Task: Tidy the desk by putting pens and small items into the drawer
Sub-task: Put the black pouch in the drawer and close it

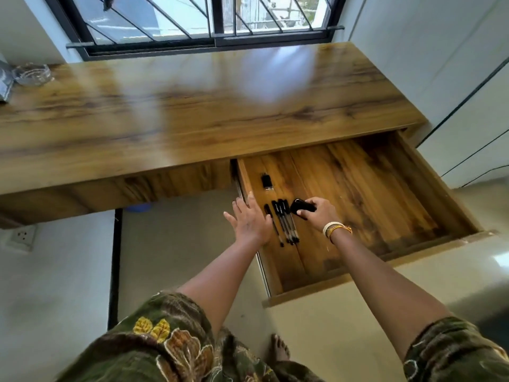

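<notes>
The wooden drawer (pixel 385 194) is pulled out wide under the desk top (pixel 192 111). Several black pens (pixel 285 221) lie side by side on its floor near the left wall. A small black item (pixel 266 181) rests farther back. My right hand (pixel 321 212) is over the drawer, shut on a small black object (pixel 301 206) just right of the pen tips. My left hand (pixel 249 220) hovers over the drawer's left edge, fingers spread, holding nothing and touching the leftmost pen.
A glass ashtray (pixel 33 74) and a grey packet (pixel 4 84) sit at the desk's far left. A barred window (pixel 209 20) runs along the back. White cabinet doors (pixel 454 78) stand on the right. A wall socket (pixel 23 237) is low on the left.
</notes>
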`<act>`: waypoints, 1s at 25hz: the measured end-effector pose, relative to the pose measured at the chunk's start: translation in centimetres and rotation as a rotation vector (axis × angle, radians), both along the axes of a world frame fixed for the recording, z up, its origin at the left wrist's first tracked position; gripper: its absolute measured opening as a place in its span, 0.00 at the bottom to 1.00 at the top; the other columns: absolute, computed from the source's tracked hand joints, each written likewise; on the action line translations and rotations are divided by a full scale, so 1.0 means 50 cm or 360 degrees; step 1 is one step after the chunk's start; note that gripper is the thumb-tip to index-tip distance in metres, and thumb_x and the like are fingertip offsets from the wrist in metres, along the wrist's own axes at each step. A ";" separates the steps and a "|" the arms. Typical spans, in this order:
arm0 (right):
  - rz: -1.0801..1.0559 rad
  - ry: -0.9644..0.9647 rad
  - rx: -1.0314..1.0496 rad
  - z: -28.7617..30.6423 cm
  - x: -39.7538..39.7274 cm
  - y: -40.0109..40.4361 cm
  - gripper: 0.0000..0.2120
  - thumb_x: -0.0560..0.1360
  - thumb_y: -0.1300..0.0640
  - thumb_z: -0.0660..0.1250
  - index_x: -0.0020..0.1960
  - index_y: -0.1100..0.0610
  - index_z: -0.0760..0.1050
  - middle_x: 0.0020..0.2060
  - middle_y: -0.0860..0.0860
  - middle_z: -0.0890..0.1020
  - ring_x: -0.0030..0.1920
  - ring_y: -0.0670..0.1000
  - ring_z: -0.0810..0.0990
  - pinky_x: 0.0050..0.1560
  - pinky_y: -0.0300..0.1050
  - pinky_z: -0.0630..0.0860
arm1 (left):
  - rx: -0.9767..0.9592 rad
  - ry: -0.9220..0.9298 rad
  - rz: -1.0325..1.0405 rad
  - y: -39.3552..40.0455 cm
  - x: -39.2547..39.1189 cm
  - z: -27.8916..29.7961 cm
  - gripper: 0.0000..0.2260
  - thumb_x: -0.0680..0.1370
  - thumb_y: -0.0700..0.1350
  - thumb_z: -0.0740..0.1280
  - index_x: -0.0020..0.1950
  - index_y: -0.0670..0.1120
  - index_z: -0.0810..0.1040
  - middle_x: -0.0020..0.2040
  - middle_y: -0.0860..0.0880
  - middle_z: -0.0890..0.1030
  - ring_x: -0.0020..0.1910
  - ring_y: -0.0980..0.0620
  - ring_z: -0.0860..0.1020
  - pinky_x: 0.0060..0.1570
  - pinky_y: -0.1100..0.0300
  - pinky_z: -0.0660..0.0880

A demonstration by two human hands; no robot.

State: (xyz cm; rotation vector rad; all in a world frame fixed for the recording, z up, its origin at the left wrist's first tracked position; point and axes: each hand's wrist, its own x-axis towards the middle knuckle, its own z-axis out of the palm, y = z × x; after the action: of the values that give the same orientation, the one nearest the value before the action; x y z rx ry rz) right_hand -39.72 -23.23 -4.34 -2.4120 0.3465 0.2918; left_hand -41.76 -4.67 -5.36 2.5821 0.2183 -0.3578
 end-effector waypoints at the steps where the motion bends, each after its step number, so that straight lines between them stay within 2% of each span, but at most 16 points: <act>1: 0.0058 0.0079 0.0018 -0.007 -0.011 -0.018 0.15 0.73 0.57 0.71 0.58 0.59 0.78 0.52 0.57 0.82 0.51 0.56 0.79 0.46 0.40 0.70 | -0.0019 0.0031 0.0071 -0.019 -0.019 -0.008 0.35 0.78 0.50 0.63 0.79 0.47 0.46 0.76 0.37 0.56 0.77 0.38 0.53 0.73 0.34 0.45; 4: 0.0199 0.0280 0.0061 -0.020 -0.033 -0.057 0.14 0.75 0.60 0.67 0.60 0.60 0.77 0.53 0.59 0.82 0.46 0.54 0.77 0.41 0.40 0.72 | -0.0087 0.0076 0.0261 -0.062 -0.077 -0.020 0.41 0.74 0.39 0.64 0.79 0.52 0.40 0.72 0.38 0.62 0.72 0.39 0.63 0.71 0.36 0.55; 6: 0.0189 0.0495 0.0184 -0.027 -0.044 -0.073 0.13 0.76 0.63 0.65 0.60 0.60 0.77 0.49 0.60 0.81 0.39 0.53 0.78 0.35 0.41 0.74 | -0.0159 0.0045 0.0365 -0.075 -0.108 -0.023 0.43 0.74 0.36 0.63 0.78 0.53 0.38 0.68 0.39 0.66 0.63 0.41 0.70 0.63 0.45 0.68; 7: 0.0192 0.0620 0.0231 -0.033 -0.050 -0.080 0.13 0.76 0.64 0.64 0.60 0.61 0.76 0.47 0.59 0.80 0.36 0.53 0.77 0.31 0.40 0.73 | -0.0190 0.0020 0.0403 -0.081 -0.121 -0.024 0.43 0.75 0.35 0.63 0.78 0.53 0.38 0.66 0.39 0.67 0.59 0.43 0.72 0.57 0.49 0.71; 10: 0.0364 0.0934 0.0255 -0.053 -0.070 -0.083 0.13 0.76 0.62 0.65 0.60 0.64 0.76 0.43 0.56 0.79 0.34 0.52 0.78 0.32 0.42 0.73 | -0.0274 0.0011 0.0479 -0.091 -0.153 -0.023 0.42 0.76 0.35 0.62 0.78 0.56 0.37 0.63 0.40 0.69 0.51 0.46 0.75 0.47 0.54 0.76; 12: 0.0481 0.1033 0.0220 -0.068 -0.086 -0.071 0.14 0.76 0.59 0.67 0.59 0.64 0.76 0.43 0.55 0.80 0.35 0.52 0.80 0.34 0.44 0.76 | -0.0322 0.0047 0.0493 -0.094 -0.166 -0.020 0.42 0.77 0.35 0.61 0.77 0.58 0.35 0.57 0.43 0.72 0.45 0.50 0.76 0.41 0.55 0.78; 14: 0.0501 0.1010 0.0188 -0.087 -0.098 -0.058 0.14 0.75 0.57 0.69 0.59 0.61 0.77 0.48 0.56 0.82 0.41 0.53 0.82 0.41 0.45 0.78 | -0.0332 0.0071 0.0490 -0.092 -0.172 -0.021 0.43 0.77 0.35 0.61 0.76 0.59 0.34 0.51 0.45 0.74 0.40 0.51 0.76 0.38 0.55 0.79; 17: 0.0375 0.0865 0.0203 -0.105 -0.107 -0.047 0.19 0.73 0.57 0.72 0.62 0.61 0.75 0.54 0.58 0.81 0.52 0.57 0.81 0.49 0.49 0.78 | -0.0384 0.0078 0.0508 -0.089 -0.171 -0.021 0.44 0.77 0.34 0.62 0.76 0.59 0.34 0.47 0.45 0.75 0.40 0.51 0.77 0.39 0.55 0.80; 22: 0.0259 0.0782 0.0272 -0.102 -0.118 -0.043 0.23 0.72 0.60 0.72 0.65 0.60 0.73 0.57 0.58 0.80 0.50 0.56 0.80 0.41 0.43 0.78 | -0.0371 0.0085 0.0490 -0.089 -0.172 -0.025 0.45 0.77 0.35 0.63 0.76 0.59 0.32 0.48 0.45 0.74 0.40 0.51 0.76 0.37 0.57 0.79; 25: 0.0228 0.0671 0.0108 -0.100 -0.128 -0.052 0.20 0.73 0.60 0.71 0.64 0.59 0.74 0.57 0.58 0.80 0.54 0.57 0.80 0.53 0.48 0.77 | -0.0386 0.0101 0.0480 -0.088 -0.169 -0.021 0.46 0.77 0.34 0.64 0.76 0.58 0.32 0.48 0.45 0.72 0.40 0.51 0.75 0.39 0.57 0.78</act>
State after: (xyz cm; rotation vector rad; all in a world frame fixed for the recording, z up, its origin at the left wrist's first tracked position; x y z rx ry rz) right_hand -46.12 -25.81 -9.36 -2.2999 0.3420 0.8683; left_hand -50.21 -9.07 -6.42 2.2585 0.5448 -0.3320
